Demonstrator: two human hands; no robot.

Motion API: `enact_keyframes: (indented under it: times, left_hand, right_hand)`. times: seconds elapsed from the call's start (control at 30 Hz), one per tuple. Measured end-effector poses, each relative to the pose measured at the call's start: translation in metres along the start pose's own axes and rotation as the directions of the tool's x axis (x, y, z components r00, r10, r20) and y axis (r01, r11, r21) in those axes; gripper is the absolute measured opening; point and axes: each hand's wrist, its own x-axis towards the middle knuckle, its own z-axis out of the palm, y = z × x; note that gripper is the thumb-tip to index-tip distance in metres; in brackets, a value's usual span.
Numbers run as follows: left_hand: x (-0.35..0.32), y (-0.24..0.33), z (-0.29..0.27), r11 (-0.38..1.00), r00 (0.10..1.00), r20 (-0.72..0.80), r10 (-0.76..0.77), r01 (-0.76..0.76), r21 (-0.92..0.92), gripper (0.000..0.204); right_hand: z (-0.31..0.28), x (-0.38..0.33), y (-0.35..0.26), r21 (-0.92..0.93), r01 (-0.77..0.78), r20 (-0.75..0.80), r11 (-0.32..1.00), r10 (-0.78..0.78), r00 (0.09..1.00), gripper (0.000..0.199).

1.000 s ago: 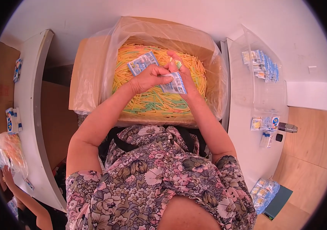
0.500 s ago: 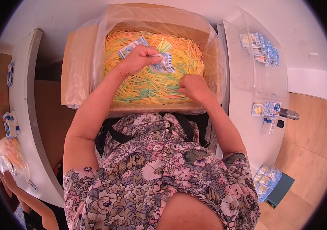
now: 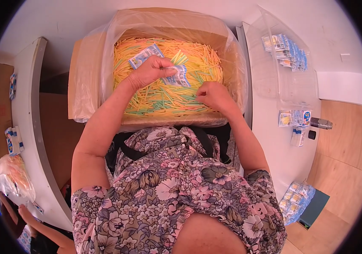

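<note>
Over straw box (image 3: 232, 63) | left hand (image 3: 149, 72) pinching blue-white packet (image 3: 176, 78) | right hand (image 3: 215, 95) fisted among straws (image 3: 147, 97)

One box (image 3: 104, 84) — two hands (image 3: 149, 72)

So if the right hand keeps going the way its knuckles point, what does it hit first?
Most likely the loose yellow sticks right under and ahead of the right hand; further along lies the packet held by the left hand. Depth is hard to judge.
</note>
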Motion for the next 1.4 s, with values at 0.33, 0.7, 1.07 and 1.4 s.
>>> enact_keyframes:
  times: [0.33, 0.7, 1.07, 1.4]
  left_hand:
    - [0.001, -0.004, 0.01, 0.995, 0.995, 0.045, 0.087, -0.089, 0.045, 0.013]
    - [0.003, 0.005, 0.016, 0.949, 0.972, 0.019, 0.232, -0.231, 0.215, 0.014]
    - [0.002, 0.008, 0.011, 0.98, 0.976, -0.098, 0.197, -0.199, -0.01, 0.011]
    - [0.001, 0.007, 0.008, 0.985, 0.984, -0.176, 0.027, -0.056, -0.161, 0.012]
  right_hand:
    - [-0.008, 0.025, -0.035, 0.88, 0.059, -0.188, 0.471, 0.232, 0.954, 0.013]
    - [0.013, 0.058, -0.036, 0.725, 0.226, -0.449, 0.651, 0.198, 0.871, 0.024]
    - [-0.028, 0.031, -0.025, 0.503, 0.114, -0.477, 0.857, 0.165, 0.864, 0.023]
    - [-0.023, -0.001, -0.02, 0.452, 0.145, -0.346, 0.88, 0.023, 0.938, 0.025]
